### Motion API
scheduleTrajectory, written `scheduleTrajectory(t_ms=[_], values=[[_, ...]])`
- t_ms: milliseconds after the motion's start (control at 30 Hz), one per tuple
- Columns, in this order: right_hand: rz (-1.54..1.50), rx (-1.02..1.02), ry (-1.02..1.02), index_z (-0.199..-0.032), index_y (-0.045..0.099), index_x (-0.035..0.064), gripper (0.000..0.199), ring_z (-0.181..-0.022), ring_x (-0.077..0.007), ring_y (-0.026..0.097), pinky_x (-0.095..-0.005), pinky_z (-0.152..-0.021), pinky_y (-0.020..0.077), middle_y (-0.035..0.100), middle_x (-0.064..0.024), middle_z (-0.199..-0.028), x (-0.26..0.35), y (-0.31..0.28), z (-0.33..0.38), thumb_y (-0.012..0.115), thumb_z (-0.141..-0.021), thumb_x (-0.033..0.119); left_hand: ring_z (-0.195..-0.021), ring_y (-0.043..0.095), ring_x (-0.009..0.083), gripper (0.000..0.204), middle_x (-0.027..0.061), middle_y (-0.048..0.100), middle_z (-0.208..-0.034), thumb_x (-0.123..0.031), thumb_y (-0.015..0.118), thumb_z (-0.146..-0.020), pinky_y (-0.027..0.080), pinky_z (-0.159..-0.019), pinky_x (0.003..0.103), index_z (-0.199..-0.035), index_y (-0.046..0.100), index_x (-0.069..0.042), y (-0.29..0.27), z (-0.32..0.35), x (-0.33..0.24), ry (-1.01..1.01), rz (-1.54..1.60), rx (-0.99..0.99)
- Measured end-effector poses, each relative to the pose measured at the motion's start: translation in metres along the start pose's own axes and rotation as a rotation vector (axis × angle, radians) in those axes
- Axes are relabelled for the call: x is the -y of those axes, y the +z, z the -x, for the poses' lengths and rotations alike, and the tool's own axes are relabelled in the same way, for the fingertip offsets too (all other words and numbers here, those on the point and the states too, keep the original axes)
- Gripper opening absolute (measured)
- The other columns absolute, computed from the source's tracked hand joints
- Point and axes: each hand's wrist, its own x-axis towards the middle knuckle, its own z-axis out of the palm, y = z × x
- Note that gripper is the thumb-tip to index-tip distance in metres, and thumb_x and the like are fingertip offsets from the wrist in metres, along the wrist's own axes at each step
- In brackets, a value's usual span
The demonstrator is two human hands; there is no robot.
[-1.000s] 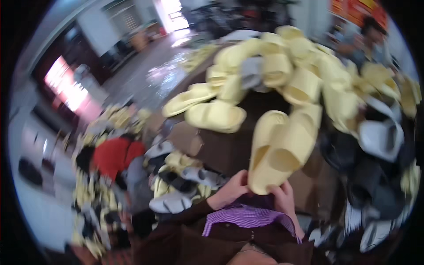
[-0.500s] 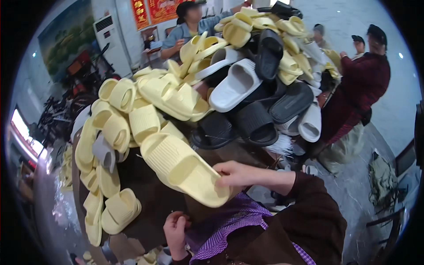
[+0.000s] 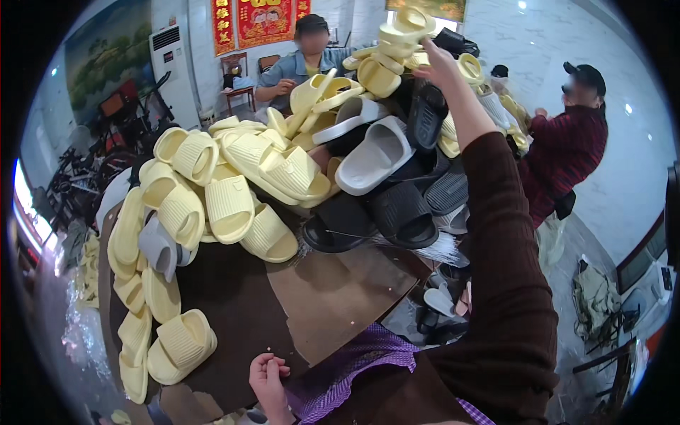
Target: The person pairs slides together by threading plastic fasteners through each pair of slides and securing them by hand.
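My right hand (image 3: pixel 440 65) reaches far out over the pile, its fingers closed at the edge of a yellow slipper (image 3: pixel 411 23) at the top. Other yellow slippers lie right beneath it, and part of the grip is hidden. Low in the view, my left hand (image 3: pixel 268 377) is loosely curled above the near table edge, with nothing visible in it. Nearest to it on the table is a pair of yellow slippers (image 3: pixel 182 347). Grey-white slippers (image 3: pixel 375 156) and black slippers (image 3: pixel 405 212) sit mid-pile, and more yellow ones run down the left side.
The brown table (image 3: pixel 234 290) carries a flattened cardboard sheet (image 3: pixel 333 297). White strands (image 3: pixel 439 249) stick out under the black slippers. Across the pile sits a person in blue (image 3: pixel 283 74); another in dark red (image 3: pixel 570 152) stands at right. Loose footwear (image 3: pixel 440 301) lies below the table's right side.
My right hand has moved from the near table edge up to the far top of the pile, with a yellow slipper. The cardboard beneath now shows. My left hand stays low, loosely curled.
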Motion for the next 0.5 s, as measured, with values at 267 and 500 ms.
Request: scheduleTrajectory(t_ms=[267, 500], values=[[-0.130, 0.081, -0.106, -0.120, 0.044, -0.0061, 0.045, -0.096, -0.0311, 0.055, -0.0445, -0.070, 0.0554, 0.050, -0.0157, -0.109, -0.061, -0.040, -0.022, 0.058, -0.088, 0.022, -0.066, 0.057, 0.0112, 0.016, 0.0077, 0.059, -0.085, -0.010, 0.049, -0.092, 0.049, -0.059, 0.024, -0.104, 0.051, 0.000, -0.003, 0.004, -0.046, 0.052, -0.019, 0.070], [-0.341, 0.243, -0.168, -0.096, 0.051, -0.0050, 0.017, -0.083, -0.0335, 0.062, -0.0441, -0.072, 0.0552, 0.059, -0.0204, -0.096, -0.099, -0.080, -0.068, 0.053, -0.087, 0.009, -0.079, 0.057, 0.0182, 0.075, 0.0147, 0.057, -0.103, -0.040, 0.072, -0.077, 0.048, -0.071, 0.029, -0.132, 0.038, -0.002, 0.045, -0.018, -0.160, 0.463, 0.099, 0.326]])
